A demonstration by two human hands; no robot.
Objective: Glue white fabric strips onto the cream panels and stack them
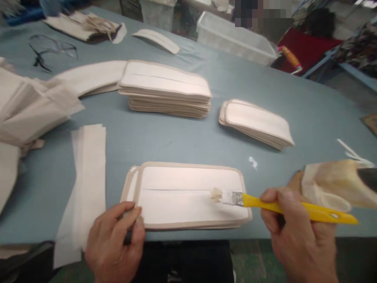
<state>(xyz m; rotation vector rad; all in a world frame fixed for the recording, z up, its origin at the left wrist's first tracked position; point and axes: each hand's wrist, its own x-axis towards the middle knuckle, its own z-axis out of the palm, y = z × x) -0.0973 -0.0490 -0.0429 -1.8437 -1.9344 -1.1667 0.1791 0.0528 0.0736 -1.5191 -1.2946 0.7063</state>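
Note:
My right hand is closed around the yellow handle of a paintbrush. Its pale bristles touch the top of a white panel with a beige border, which has a dark line along its length. That panel lies on a small stack of similar panels near the table's front edge, one sticking out at the left. At the lower left corner of the stack, my left hand grips the edge between thumb and fingers. A dark patch shows between those fingers; I cannot make out what it is.
Behind lie a tall panel stack and a smaller one. Fabric strips and a cloth pile are at left. Glasses, a plastic bin and an orange-handled roller sit farther back. A glue-stained container stands right.

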